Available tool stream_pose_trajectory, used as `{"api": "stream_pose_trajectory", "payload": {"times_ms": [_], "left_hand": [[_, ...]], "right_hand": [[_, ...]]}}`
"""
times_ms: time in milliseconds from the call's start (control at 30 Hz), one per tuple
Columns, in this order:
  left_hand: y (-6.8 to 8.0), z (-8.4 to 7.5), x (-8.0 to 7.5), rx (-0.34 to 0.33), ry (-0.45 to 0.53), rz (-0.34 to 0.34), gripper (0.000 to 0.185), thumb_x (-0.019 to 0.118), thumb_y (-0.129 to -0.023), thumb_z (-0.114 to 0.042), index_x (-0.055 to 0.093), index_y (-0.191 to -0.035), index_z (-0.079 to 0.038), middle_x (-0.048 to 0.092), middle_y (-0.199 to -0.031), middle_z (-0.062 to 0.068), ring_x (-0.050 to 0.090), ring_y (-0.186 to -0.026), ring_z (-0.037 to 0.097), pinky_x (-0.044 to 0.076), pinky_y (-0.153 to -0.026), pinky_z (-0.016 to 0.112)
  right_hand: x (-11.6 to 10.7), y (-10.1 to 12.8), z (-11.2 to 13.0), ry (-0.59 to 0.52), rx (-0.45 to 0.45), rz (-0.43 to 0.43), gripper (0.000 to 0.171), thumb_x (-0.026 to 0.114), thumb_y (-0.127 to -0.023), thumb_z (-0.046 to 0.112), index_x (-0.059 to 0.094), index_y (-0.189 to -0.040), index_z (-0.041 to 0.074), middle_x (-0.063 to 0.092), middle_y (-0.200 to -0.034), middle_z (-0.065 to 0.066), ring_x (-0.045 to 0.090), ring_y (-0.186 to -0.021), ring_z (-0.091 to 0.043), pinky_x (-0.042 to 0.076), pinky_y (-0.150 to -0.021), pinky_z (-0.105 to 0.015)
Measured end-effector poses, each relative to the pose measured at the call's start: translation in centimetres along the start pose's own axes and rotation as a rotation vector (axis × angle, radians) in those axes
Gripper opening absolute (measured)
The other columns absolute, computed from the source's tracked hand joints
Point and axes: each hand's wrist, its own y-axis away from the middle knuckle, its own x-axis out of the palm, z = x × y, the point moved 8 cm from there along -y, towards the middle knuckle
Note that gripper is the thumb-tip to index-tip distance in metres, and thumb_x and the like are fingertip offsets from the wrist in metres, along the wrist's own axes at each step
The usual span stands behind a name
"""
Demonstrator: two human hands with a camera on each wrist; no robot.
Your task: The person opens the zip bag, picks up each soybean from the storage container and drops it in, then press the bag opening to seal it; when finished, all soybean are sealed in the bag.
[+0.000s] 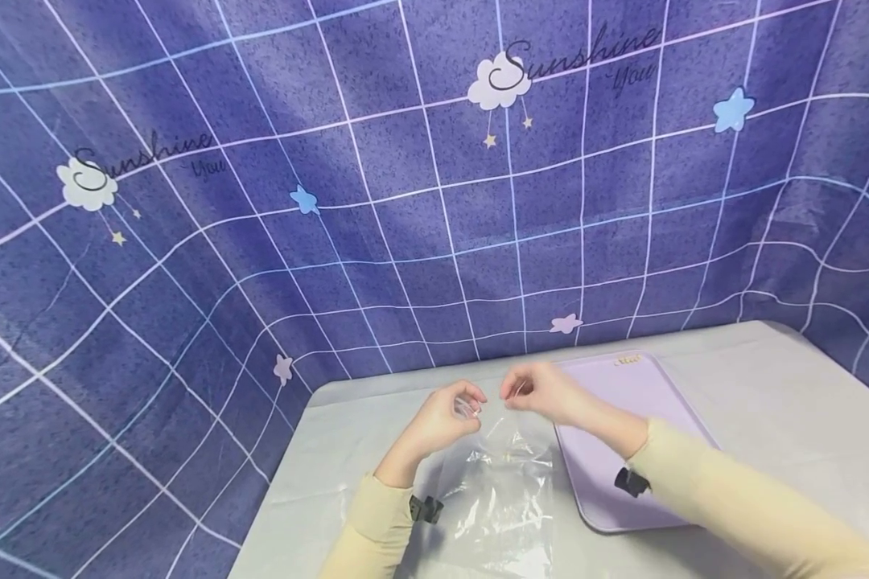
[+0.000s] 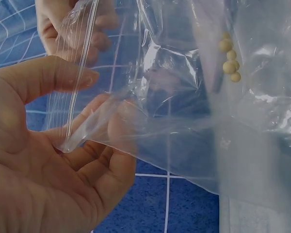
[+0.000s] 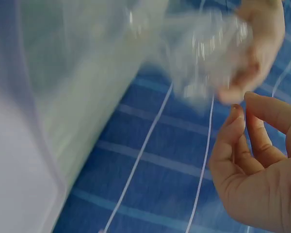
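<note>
A clear zip bag [image 1: 503, 498] hangs upright over the table, its zip strip [image 2: 82, 58] at the top and its sides creased and shiny. My left hand [image 1: 445, 418] grips the bag's top left edge, thumb on one side of the zip strip and fingers curled behind the plastic. At the top right of the bag is my right hand [image 1: 546, 390]. In the right wrist view that hand [image 3: 257, 155] has thumb and index tips close together with nothing visible between them. The bag [image 3: 208, 53] is blurred there, beside the left hand [image 3: 257, 53].
A lavender tray [image 1: 597, 474] lies to the right of the bag, under my right forearm. Small yellow balls [image 1: 628, 360] sit at its far edge; similar balls [image 2: 229, 63] show through the plastic in the left wrist view. A blue gridded curtain [image 1: 420, 201] stands behind the grey-covered table [image 1: 789, 402].
</note>
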Motion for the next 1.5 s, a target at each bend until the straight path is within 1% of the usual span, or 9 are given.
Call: {"api": "stream_pose_trajectory", "payload": {"times_ms": [167, 367, 467, 600, 767, 1000, 1167, 1367, 1500], "left_hand": [[0.0, 0.2, -0.1, -0.012, 0.007, -0.001, 0.033, 0.069, -0.077, 0.003, 0.067, -0.109, -0.002, 0.067, -0.097, 0.011, 0.064, -0.084, 0.014, 0.055, -0.079, 0.029], [0.1, 0.5, -0.2, -0.034, 0.008, 0.000, 0.033, 0.070, -0.077, 0.003, 0.067, -0.109, -0.002, 0.067, -0.097, 0.010, 0.063, -0.084, 0.014, 0.055, -0.079, 0.029], [0.2, 0.5, -0.2, -0.040, 0.015, 0.007, 0.033, 0.070, -0.077, 0.003, 0.067, -0.109, -0.002, 0.067, -0.098, 0.013, 0.063, -0.084, 0.014, 0.055, -0.078, 0.029], [0.2, 0.4, -0.3, -0.041, 0.008, 0.003, 0.033, 0.070, -0.077, 0.003, 0.067, -0.109, -0.003, 0.067, -0.097, 0.011, 0.063, -0.083, 0.014, 0.054, -0.077, 0.029], [0.2, 0.3, -0.4, -0.036, 0.008, 0.001, 0.033, 0.070, -0.077, 0.003, 0.067, -0.109, -0.003, 0.067, -0.098, 0.012, 0.063, -0.083, 0.014, 0.054, -0.077, 0.029], [0.2, 0.5, -0.2, -0.035, 0.019, 0.007, 0.033, 0.070, -0.077, 0.003, 0.067, -0.110, -0.003, 0.067, -0.098, 0.015, 0.064, -0.084, 0.016, 0.055, -0.078, 0.030], [0.0, 0.8, -0.1, -0.042, 0.020, 0.005, 0.034, 0.070, -0.076, 0.004, 0.067, -0.110, -0.002, 0.067, -0.099, 0.013, 0.064, -0.085, 0.016, 0.055, -0.079, 0.030], [0.2, 0.7, -0.2, -0.037, 0.031, 0.000, 0.035, 0.069, -0.076, 0.005, 0.066, -0.110, -0.001, 0.067, -0.099, 0.016, 0.064, -0.086, 0.017, 0.055, -0.079, 0.030], [0.5, 0.5, -0.4, -0.030, 0.052, -0.008, 0.035, 0.070, -0.077, 0.006, 0.066, -0.111, -0.001, 0.068, -0.100, 0.016, 0.064, -0.087, 0.018, 0.054, -0.079, 0.030]], "right_hand": [[-5.0, -0.6, -3.8, 0.019, 0.116, -0.156, 0.011, 0.076, -0.083, 0.000, 0.074, -0.094, -0.001, 0.074, -0.087, -0.008, 0.070, -0.077, -0.021, 0.058, -0.070, -0.032], [-9.1, -0.2, -10.1, -0.003, 0.316, -0.274, 0.017, 0.073, -0.086, 0.000, 0.073, -0.101, -0.008, 0.075, -0.097, -0.018, 0.069, -0.077, -0.017, 0.059, -0.068, -0.027], [-10.6, 0.4, -12.8, 0.113, 0.363, -0.318, 0.019, 0.073, -0.086, 0.004, 0.074, -0.101, -0.008, 0.075, -0.089, -0.016, 0.070, -0.073, -0.021, 0.058, -0.071, -0.032], [-12.0, 1.1, -15.8, 0.310, 0.413, -0.342, 0.019, 0.073, -0.081, 0.009, 0.076, -0.094, -0.004, 0.075, -0.086, -0.017, 0.069, -0.086, -0.041, 0.053, -0.083, -0.049], [-12.4, 1.7, -18.6, 0.392, 0.481, -0.302, 0.018, 0.071, -0.077, 0.008, 0.075, -0.089, -0.004, 0.073, -0.090, -0.021, 0.064, -0.090, -0.048, 0.052, -0.083, -0.055], [-12.4, 2.0, -20.3, 0.475, 0.456, -0.305, 0.009, 0.063, -0.074, 0.007, 0.070, -0.073, 0.002, 0.068, -0.075, -0.015, 0.062, -0.075, -0.041, 0.052, -0.072, -0.053], [-12.0, 2.1, -20.6, 0.497, 0.493, -0.300, 0.014, 0.058, -0.079, 0.006, 0.067, -0.069, 0.003, 0.067, -0.078, -0.023, 0.061, -0.071, -0.040, 0.053, -0.068, -0.056], [-11.8, 2.1, -20.7, 0.530, 0.492, -0.315, 0.023, 0.048, -0.082, 0.003, 0.062, -0.065, 0.000, 0.066, -0.084, -0.036, 0.065, -0.077, -0.051, 0.053, -0.068, -0.060], [-11.9, 2.3, -20.7, 0.519, 0.450, -0.334, 0.023, 0.052, -0.081, 0.005, 0.059, -0.059, 0.005, 0.064, -0.072, -0.024, 0.062, -0.069, -0.046, 0.052, -0.067, -0.058]]}}
